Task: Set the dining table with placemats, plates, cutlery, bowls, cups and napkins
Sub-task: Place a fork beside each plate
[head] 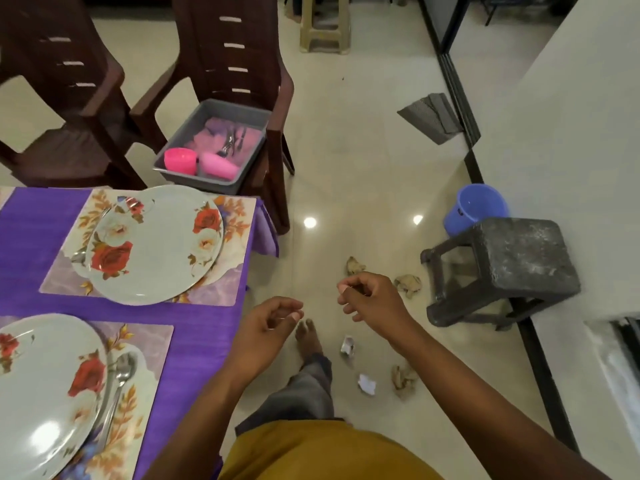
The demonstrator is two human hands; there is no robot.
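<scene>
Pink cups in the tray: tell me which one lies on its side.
The paler pink cup, on the right; the brighter cup beside it stands upright in the grey tray.

Glossy plates (152,244), metal spoon (119,386), seemingly plastic cups (180,161)

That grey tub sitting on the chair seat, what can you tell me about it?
The grey tub is a shallow rectangular bin that looks like plastic, with straight walls and a rolled rim. It rests upright on the seat of the brown chair, beyond the table's far corner. Inside are a pink bowl, a pink cup lying on its side, some metal cutlery and pinkish-purple napkins. Neither hand touches it.
</scene>
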